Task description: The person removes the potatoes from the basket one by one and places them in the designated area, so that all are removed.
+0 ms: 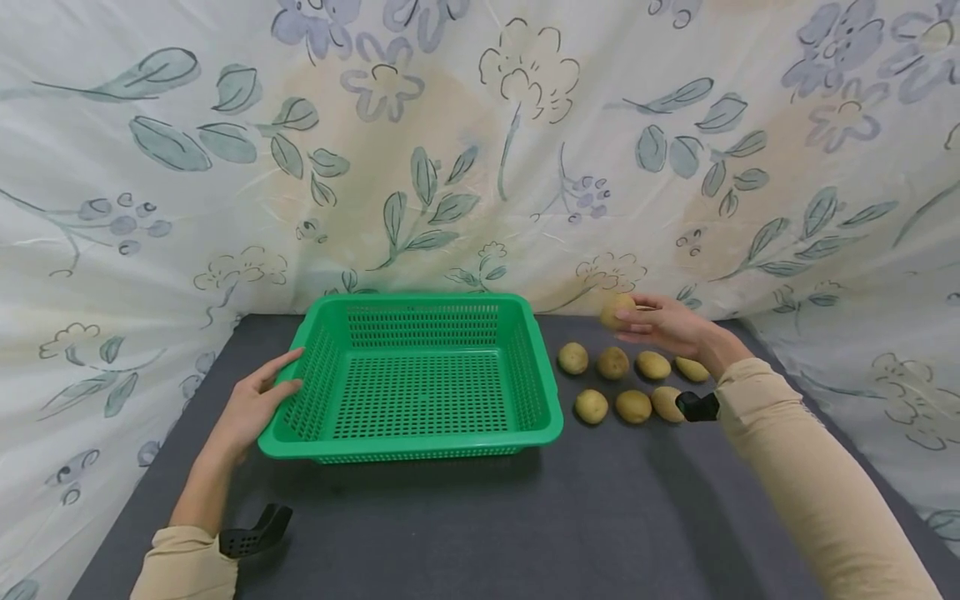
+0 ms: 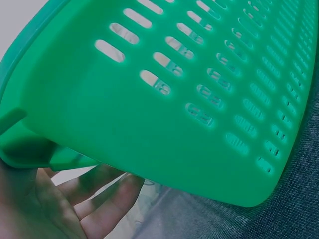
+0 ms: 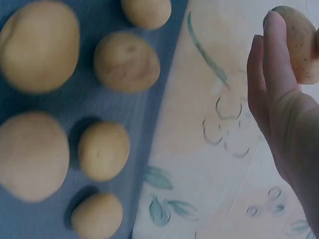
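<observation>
A green plastic basket [image 1: 420, 447] with slotted walls stands on the dark table, and no item shows inside it. At its left side my left hand [image 1: 251, 408] grips the rim, thumb over the top edge. In the left wrist view the other fingers [image 2: 112, 204] reach under the rim, outside the slotted wall. Past the basket's right side, my right hand [image 1: 667, 325] holds a potato [image 1: 617, 312] up between thumb and fingers, above the back row of potatoes. The right wrist view shows this held potato [image 3: 297, 47] speckled and pale brown, partly cut off by the frame.
Several potatoes lie in two rows right of the basket, among them a back-row potato [image 1: 573, 358] and a front-row potato [image 1: 591, 407]. A flowered cloth [image 1: 450, 167] hangs behind and at both sides of the dark table [image 1: 465, 533].
</observation>
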`<state>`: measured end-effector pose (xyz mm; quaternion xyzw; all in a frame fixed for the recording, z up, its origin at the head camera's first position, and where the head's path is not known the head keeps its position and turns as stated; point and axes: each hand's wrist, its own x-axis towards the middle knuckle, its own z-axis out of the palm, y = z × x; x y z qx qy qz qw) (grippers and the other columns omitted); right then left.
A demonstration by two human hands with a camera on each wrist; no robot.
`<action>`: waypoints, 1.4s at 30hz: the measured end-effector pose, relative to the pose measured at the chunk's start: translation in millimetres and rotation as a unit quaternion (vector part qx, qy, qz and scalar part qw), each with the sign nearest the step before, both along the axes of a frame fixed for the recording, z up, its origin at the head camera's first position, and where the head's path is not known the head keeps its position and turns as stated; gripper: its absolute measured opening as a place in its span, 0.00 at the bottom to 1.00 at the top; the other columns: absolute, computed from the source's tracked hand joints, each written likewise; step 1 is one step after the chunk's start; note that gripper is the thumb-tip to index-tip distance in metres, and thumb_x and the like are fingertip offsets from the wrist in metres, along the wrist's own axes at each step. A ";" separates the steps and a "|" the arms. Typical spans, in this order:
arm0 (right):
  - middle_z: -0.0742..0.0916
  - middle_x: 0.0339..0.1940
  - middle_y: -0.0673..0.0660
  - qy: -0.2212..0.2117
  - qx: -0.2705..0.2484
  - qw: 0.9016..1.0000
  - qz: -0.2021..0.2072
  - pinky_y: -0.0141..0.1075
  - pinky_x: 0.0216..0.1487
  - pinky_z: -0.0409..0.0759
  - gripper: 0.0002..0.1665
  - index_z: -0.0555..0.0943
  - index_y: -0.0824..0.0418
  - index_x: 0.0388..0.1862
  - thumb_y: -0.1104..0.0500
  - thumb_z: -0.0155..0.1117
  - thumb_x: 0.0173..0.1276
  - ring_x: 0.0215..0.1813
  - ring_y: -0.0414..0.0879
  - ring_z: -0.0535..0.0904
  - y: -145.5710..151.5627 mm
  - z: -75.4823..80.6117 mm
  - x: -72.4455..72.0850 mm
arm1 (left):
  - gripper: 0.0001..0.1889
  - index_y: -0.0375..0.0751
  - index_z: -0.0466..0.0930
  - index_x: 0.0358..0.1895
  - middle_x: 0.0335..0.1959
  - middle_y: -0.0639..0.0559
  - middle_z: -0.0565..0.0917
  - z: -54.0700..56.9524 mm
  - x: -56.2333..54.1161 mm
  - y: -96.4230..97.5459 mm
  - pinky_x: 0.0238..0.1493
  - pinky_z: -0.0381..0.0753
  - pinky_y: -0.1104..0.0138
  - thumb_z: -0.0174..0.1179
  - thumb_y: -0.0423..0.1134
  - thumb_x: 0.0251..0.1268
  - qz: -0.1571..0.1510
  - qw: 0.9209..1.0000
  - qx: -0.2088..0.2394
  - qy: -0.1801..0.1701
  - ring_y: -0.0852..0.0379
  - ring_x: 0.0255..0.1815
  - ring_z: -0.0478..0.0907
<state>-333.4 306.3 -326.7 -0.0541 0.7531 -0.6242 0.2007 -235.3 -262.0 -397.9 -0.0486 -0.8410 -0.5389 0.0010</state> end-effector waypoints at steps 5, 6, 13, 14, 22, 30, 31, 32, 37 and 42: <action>0.44 0.75 0.70 -0.018 0.021 1.000 -0.002 0.45 0.64 0.67 0.52 0.26 0.65 0.75 0.58 0.55 0.74 0.57 0.51 0.72 20.3 -4.6 6.6 | 0.31 0.43 0.51 0.76 0.71 0.27 0.52 0.1 -1.3 -0.7 0.26 0.78 0.62 0.47 0.45 0.76 0.000 1.000 0.003 -0.004 0.59 0.36 0.78; 0.44 0.75 0.70 -0.022 0.023 0.999 -0.005 0.46 0.65 0.66 0.53 0.26 0.65 0.74 0.58 0.55 0.74 0.57 0.51 0.72 24.1 -5.4 8.4 | 0.31 0.43 0.50 0.76 0.71 0.27 0.53 -0.1 -1.6 -0.8 0.26 0.78 0.62 0.47 0.45 0.76 -0.002 1.000 0.005 -0.005 0.59 0.35 0.78; 0.39 0.74 0.71 -0.042 0.018 0.999 -0.020 0.49 0.66 0.63 0.53 0.22 0.64 0.73 0.58 0.53 0.75 0.72 0.64 0.51 51.9 -16.4 19.0 | 0.31 0.43 0.50 0.76 0.72 0.28 0.52 -2.0 -2.4 -0.9 0.30 0.78 0.66 0.47 0.45 0.76 -0.003 1.000 0.000 -0.002 0.46 0.47 0.78; 0.40 0.74 0.71 -0.043 0.020 0.999 -0.025 0.49 0.66 0.63 0.53 0.22 0.64 0.73 0.58 0.53 0.75 0.73 0.66 0.48 56.0 -19.4 20.3 | 0.31 0.43 0.50 0.76 0.72 0.29 0.51 -2.3 -2.5 -0.7 0.33 0.78 0.68 0.47 0.45 0.76 -0.003 1.000 -0.005 0.000 0.41 0.53 0.74; 0.45 0.73 0.77 -0.039 0.055 0.997 -0.025 0.49 0.65 0.64 0.51 0.24 0.69 0.73 0.56 0.51 0.76 0.50 0.37 0.75 91.3 -35.2 34.4 | 0.31 0.43 0.50 0.76 0.70 0.27 0.54 -1.7 -3.6 -0.5 0.29 0.80 0.65 0.47 0.45 0.76 0.003 1.000 -0.003 -0.006 0.53 0.41 0.80; 0.47 0.71 0.78 -0.059 0.063 0.996 -0.029 0.49 0.64 0.67 0.49 0.27 0.73 0.73 0.57 0.50 0.77 0.49 0.35 0.75 120.1 -56.6 44.5 | 0.31 0.42 0.50 0.76 0.71 0.26 0.53 -0.3 -2.9 -1.5 0.29 0.80 0.65 0.47 0.45 0.76 0.003 1.000 0.002 -0.009 0.66 0.35 0.78; 0.48 0.71 0.78 -0.061 0.062 0.996 -0.028 0.48 0.63 0.68 0.49 0.27 0.74 0.72 0.57 0.50 0.77 0.49 0.35 0.75 123.1 -59.3 45.9 | 0.31 0.42 0.50 0.76 0.71 0.27 0.53 -0.5 -2.8 -1.6 0.29 0.80 0.65 0.47 0.45 0.76 0.003 1.000 -0.002 -0.008 0.67 0.37 0.77; 0.51 0.70 0.78 -0.066 0.062 0.996 -0.029 0.48 0.62 0.69 0.49 0.28 0.75 0.72 0.57 0.50 0.77 0.49 0.36 0.76 125.8 -61.7 47.3 | 0.31 0.42 0.50 0.76 0.71 0.27 0.53 -0.7 -2.6 -1.5 0.30 0.80 0.65 0.47 0.45 0.76 0.003 1.000 -0.004 -0.007 0.66 0.38 0.76; 0.70 0.58 0.65 -0.086 0.057 0.994 -0.033 0.44 0.59 0.73 0.47 0.31 0.79 0.71 0.59 0.51 0.76 0.49 0.40 0.77 134.9 -70.0 54.0 | 0.31 0.42 0.50 0.76 0.70 0.26 0.54 -2.3 -2.4 -1.4 0.30 0.80 0.65 0.47 0.45 0.76 0.003 1.000 -0.002 -0.004 0.65 0.39 0.76; 0.76 0.47 0.56 -0.109 0.051 0.991 -0.056 0.41 0.54 0.77 0.43 0.41 0.79 0.70 0.61 0.56 0.73 0.47 0.44 0.77 136.1 -76.0 57.6 | 0.31 0.42 0.49 0.76 0.68 0.24 0.56 -3.4 -2.9 -1.2 0.26 0.80 0.63 0.47 0.44 0.76 0.000 1.000 0.019 -0.011 0.60 0.28 0.80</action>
